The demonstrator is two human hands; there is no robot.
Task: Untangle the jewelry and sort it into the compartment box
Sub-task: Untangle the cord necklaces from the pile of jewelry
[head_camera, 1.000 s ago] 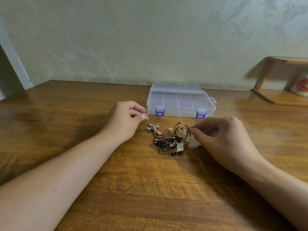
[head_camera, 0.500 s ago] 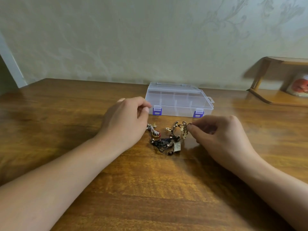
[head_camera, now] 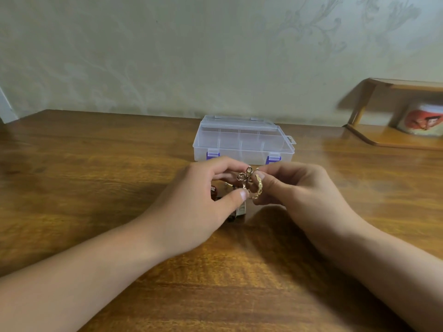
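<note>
A clear plastic compartment box (head_camera: 242, 140) with purple latches stands closed at the back of the wooden table. In front of it both hands meet over the jewelry pile. My left hand (head_camera: 203, 202) and my right hand (head_camera: 294, 190) pinch a gold linked jewelry piece (head_camera: 251, 183) between their fingertips, lifted a little above the table. The remaining tangled jewelry (head_camera: 215, 191) lies under and behind my left hand, mostly hidden; a reddish piece and a small tag (head_camera: 241, 210) show.
The wooden table (head_camera: 96, 188) spreads wide around the hands. A wooden shelf (head_camera: 388, 137) stands at the right rear with a white and red mug (head_camera: 422, 121) under it. A patterned wall runs behind the table.
My left hand moved right from the left side of the pile and joined my right hand on the gold piece, which rose off the table. The pile is now largely covered.
</note>
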